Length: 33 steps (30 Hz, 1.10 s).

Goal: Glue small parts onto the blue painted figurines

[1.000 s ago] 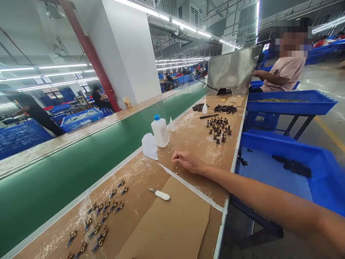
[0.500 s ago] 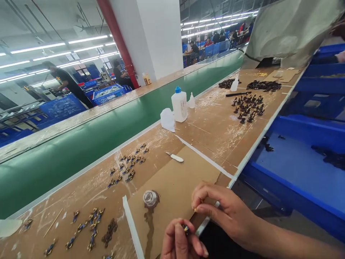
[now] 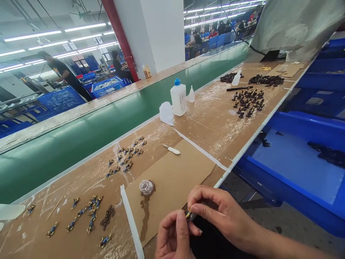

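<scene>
My left hand point(image 3: 174, 233) is closed, pinching a small dark figurine point(image 3: 188, 216) with yellow on it between thumb and fingers. My right hand point(image 3: 215, 208) meets it from the other side, its thumb and index finger pressed together at the figurine's top. A tiny yellow piece showed in that pinch a moment ago; the fingertips now mostly cover it. Both hands are above the near edge of a cardboard sheet point(image 3: 185, 172). On this sheet stand a small glass jar point(image 3: 147, 187), beside a brown stain, and a white-handled knife point(image 3: 172, 149).
Blue-and-gold figurines point(image 3: 93, 212) lie on the left, near small dark rings point(image 3: 107, 217). A white bottle point(image 3: 178, 98) with a blue cap stands at the back. Dark figurines on bases point(image 3: 249, 102) are grouped to the right. Blue bins point(image 3: 296, 169) flank the table; a green conveyor point(image 3: 107, 131) runs behind.
My right hand has come left and down to my left hand, bringing the tiny yellow piece against the figurine. The hands were apart before. The camera view has shifted slightly.
</scene>
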Each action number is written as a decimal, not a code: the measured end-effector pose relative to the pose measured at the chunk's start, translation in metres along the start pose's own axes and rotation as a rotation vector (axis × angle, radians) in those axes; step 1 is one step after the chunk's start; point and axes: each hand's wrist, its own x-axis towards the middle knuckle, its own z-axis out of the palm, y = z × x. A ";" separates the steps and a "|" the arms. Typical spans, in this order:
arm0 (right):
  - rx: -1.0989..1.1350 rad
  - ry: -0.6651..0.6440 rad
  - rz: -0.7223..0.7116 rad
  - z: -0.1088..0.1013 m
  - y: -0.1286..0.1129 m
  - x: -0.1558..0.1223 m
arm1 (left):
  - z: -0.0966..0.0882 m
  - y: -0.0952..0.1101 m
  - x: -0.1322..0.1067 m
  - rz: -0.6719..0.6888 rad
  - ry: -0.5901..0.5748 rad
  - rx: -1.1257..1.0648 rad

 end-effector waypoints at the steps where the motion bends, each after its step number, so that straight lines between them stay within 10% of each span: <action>1: 0.016 0.005 0.009 0.000 0.001 0.000 | 0.001 0.000 0.000 0.007 0.006 0.006; 20: -0.191 0.053 -0.013 -0.003 0.000 -0.004 | 0.005 0.004 -0.003 0.042 0.020 0.078; 33: -0.329 0.121 -0.189 0.002 0.006 -0.008 | 0.005 0.001 -0.006 0.328 0.056 0.244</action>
